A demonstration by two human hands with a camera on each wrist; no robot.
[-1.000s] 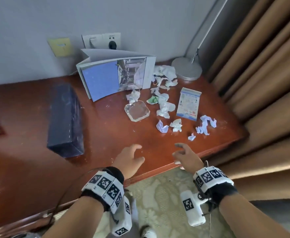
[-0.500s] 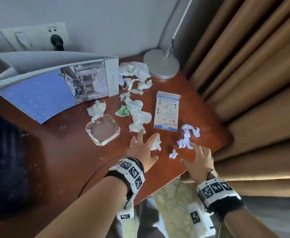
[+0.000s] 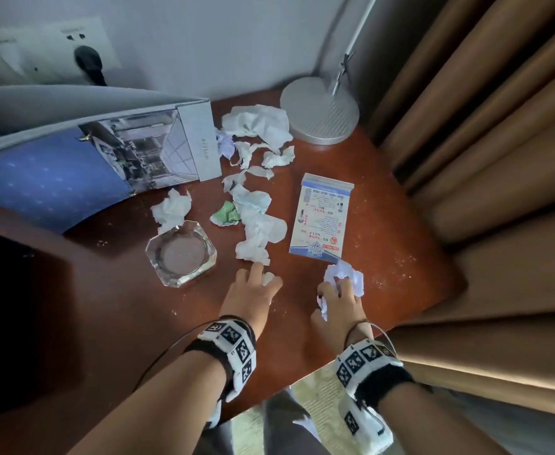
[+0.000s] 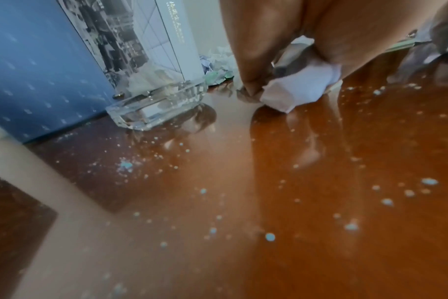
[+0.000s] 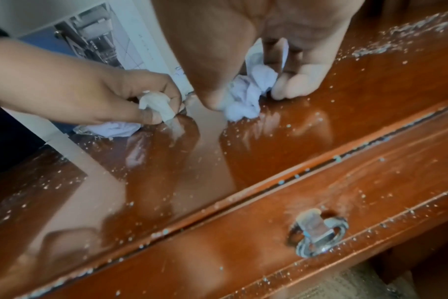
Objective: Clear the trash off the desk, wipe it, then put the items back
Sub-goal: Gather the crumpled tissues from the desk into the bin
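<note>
Crumpled white tissue scraps (image 3: 256, 224) lie scattered across the red-brown desk (image 3: 105, 307) between the standing folder and the lamp. My left hand (image 3: 256, 287) pinches a small white tissue wad (image 5: 155, 104) near the desk's front; the same wad (image 4: 302, 91) shows between thumb and fingers in the left wrist view. My right hand (image 3: 338, 297) curls round a pale crumpled paper ball (image 3: 346, 275), seen from below as a wad (image 5: 246, 93) against the desk. Fine white crumbs speckle the surface.
A glass ashtray (image 3: 181, 252) sits left of my left hand. A blue-and-white packet (image 3: 322, 218) lies flat beyond the right hand. An open folder (image 3: 89, 159) stands at the back left, a lamp base (image 3: 319, 110) in the corner. Curtains (image 3: 499, 159) hang on the right. A drawer handle (image 5: 317, 232) is below the edge.
Both hands have moved forward onto the desk and closed on paper: the left now pinches a tissue wad, the right has gathered the pale scraps into a ball. The view has moved closer.
</note>
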